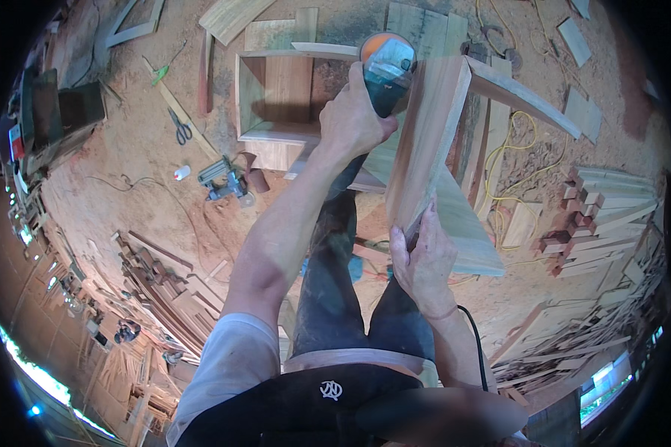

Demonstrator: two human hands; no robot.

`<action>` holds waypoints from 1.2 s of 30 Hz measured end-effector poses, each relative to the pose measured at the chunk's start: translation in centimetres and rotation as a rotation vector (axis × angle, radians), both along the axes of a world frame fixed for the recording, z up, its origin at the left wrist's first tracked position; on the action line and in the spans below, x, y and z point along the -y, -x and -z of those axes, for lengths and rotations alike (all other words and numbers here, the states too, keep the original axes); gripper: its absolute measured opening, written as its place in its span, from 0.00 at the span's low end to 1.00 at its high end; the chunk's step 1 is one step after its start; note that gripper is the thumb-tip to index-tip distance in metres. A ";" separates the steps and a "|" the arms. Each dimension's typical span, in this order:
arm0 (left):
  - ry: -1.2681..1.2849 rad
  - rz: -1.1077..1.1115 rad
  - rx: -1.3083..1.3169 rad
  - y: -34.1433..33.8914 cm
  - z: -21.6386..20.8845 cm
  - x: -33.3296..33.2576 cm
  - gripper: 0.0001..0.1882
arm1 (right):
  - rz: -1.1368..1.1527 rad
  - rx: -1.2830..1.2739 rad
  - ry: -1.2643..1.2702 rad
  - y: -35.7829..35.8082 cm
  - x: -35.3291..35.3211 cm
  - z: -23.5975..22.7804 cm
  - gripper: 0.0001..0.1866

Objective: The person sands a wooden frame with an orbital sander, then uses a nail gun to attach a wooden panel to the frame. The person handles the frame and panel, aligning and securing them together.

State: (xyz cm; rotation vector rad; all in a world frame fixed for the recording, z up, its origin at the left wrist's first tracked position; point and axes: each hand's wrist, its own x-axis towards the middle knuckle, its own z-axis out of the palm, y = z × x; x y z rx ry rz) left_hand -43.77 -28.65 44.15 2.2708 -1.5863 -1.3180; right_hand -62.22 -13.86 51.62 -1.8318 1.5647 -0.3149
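Head view: L hand (356, 119) wrapped round power sander (391, 63), far centre; prob. hefty, rigid, best held by body, clear of orange disc (382, 42). R hand (429, 261) part-curled on near end of wooden frame (429, 127), right of sander; prob. stiff, edge grip OK.

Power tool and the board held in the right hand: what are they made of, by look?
Power tool: silvery, shiny head, likely metal; dark, dull body, perhaps plastic. Board: wood, from its streaked grain; matte, apparently unvarnished.
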 end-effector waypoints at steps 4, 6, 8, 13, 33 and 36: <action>-0.030 -0.043 0.040 -0.6 0.0 -0.8 0.56 | -0.031 -0.008 0.105 0.1 0.1 0.3 0.47; -0.017 -0.099 0.047 -1.4 0.2 -1.2 0.55 | -0.012 -0.003 0.053 0.2 0.0 0.2 0.46; 0.004 -0.156 0.051 -2.6 0.5 -1.6 0.55 | 0.009 -0.009 0.006 0.2 -0.1 0.2 0.45; 0.078 -0.283 0.083 -5.9 1.4 -2.4 0.54 | 0.036 -0.022 -0.036 0.3 -0.2 0.2 0.43; 0.048 -0.276 0.027 -2.7 1.5 -3.6 0.51 | -0.001 -0.041 0.030 0.6 -0.2 0.6 0.42; 0.102 -0.389 0.033 -4.6 1.4 -3.4 0.51 | -0.018 -0.039 0.039 0.6 -0.2 0.7 0.42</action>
